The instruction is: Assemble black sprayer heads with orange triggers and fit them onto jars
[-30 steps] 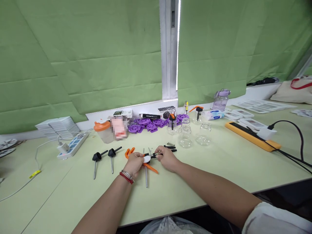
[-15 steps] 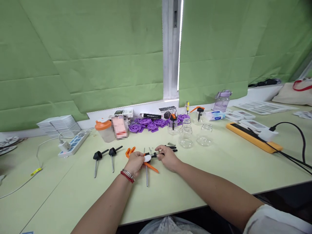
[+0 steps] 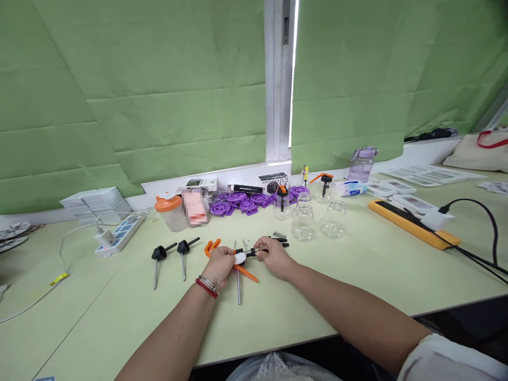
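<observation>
Stretching across the lower frame, the pale green bench (image 3: 357, 286) carries everything. At lower centre the left hand (image 3: 220, 266) closes around a small white-and-black plastic part with a steel rod (image 3: 239, 259), while the right hand (image 3: 273, 257) pinches the part's black end between fingertips. An orange plastic lever (image 3: 246, 273) lies under the hands. Left of them rest two black-headed steel pins (image 3: 170, 255); clear glass jars (image 3: 304, 222) stand right of centre, purple plastic wheels (image 3: 242, 202) behind.

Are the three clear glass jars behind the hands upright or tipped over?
Upright. The glass jars stand on their bases on the table, open necks facing up.
</observation>
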A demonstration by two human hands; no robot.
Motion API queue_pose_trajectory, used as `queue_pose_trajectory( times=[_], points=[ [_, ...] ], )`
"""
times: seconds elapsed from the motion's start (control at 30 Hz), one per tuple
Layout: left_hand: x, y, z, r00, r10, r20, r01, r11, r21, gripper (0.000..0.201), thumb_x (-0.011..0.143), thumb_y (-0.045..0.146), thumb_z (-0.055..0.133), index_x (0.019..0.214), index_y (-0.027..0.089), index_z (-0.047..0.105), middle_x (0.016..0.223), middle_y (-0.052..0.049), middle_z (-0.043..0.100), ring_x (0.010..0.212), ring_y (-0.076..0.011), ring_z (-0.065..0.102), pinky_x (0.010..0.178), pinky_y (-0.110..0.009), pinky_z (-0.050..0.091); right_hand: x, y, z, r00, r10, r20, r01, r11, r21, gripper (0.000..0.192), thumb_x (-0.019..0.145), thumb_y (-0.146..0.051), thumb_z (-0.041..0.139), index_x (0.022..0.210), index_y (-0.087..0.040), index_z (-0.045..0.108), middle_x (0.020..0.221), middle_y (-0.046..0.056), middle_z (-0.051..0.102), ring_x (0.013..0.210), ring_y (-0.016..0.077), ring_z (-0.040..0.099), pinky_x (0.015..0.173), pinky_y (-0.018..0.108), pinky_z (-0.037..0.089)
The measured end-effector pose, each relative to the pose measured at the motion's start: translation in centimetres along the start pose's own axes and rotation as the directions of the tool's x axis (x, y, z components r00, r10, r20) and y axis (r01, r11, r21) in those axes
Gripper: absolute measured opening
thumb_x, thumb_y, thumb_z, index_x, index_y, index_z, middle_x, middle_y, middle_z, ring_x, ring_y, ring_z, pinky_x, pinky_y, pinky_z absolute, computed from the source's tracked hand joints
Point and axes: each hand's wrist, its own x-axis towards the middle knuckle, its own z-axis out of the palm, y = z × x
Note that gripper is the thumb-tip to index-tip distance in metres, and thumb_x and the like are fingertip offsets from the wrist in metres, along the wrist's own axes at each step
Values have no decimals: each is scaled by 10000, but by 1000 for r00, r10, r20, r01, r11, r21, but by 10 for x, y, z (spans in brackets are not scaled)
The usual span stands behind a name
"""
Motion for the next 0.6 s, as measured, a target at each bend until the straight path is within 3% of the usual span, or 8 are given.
queue_pose_trajectory(
  times=[0.13,0.4,0.6],
  points=[
    [-6,3,3,998,52,-23,-51,998,21,228,628,125,742,612,156,517,577,-6,592,607,-165,605,607,-300,460,-2,-7,-1,999,31,11,-31,999,-36,233,716,-91,522,929,-180,557,620,-33,552,624,132,547,636,262,420],
    [-1,-2,7,994,93,-50,-95,995,-23,218,583,50,746,598,139,548,575,-2,588,561,-128,562,589,-278,455,5,-1,4,994,106,27,-106,994,28,96,726,-94,533,787,-157,572,645,-2,574,598,129,550,623,267,429],
    [0,-2,6,995,78,-57,-78,997,-14,216,587,54,743,597,136,544,580,-1,577,546,-114,538,566,-260,430,2,-1,3,998,56,16,-56,998,0,115,719,-95,527,796,-180,536,597,-28,551,583,123,527,609,257,398]
  ],
)
